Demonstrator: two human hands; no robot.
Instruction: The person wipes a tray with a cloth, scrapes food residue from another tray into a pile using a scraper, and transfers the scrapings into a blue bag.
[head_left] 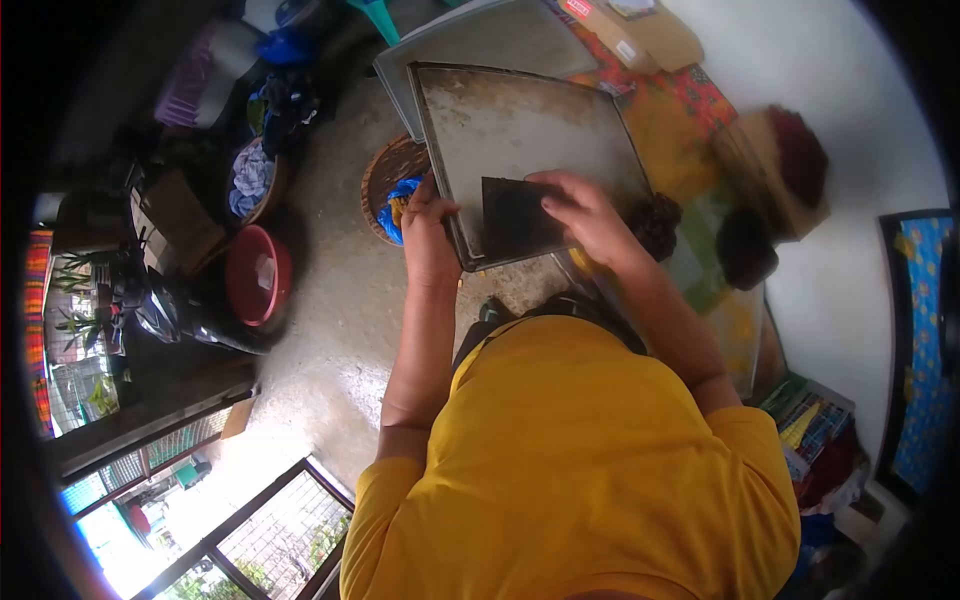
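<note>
A shallow metal baking tray (pixel 530 125) with brown stains and a dark rim is tilted in front of me at waist height. My left hand (pixel 430 235) grips its near left edge, fingers wrapped around the rim. In my right hand (pixel 592 218) is a dark, flat, square-cornered sheet (pixel 510 215), pinched between thumb and fingers at its right side. The sheet overlaps the lower part of the tray's surface in this view. Part of the sheet's right side is hidden by my thumb.
Behind the tray stands a grey-topped table (pixel 500 45). A woven basket (pixel 378 170) with a blue bag and a red basin (pixel 258 275) sit on the floor at left. Cardboard boxes (pixel 655 35) rest on a patterned cloth at right, beside dark brown clumps (pixel 745 250).
</note>
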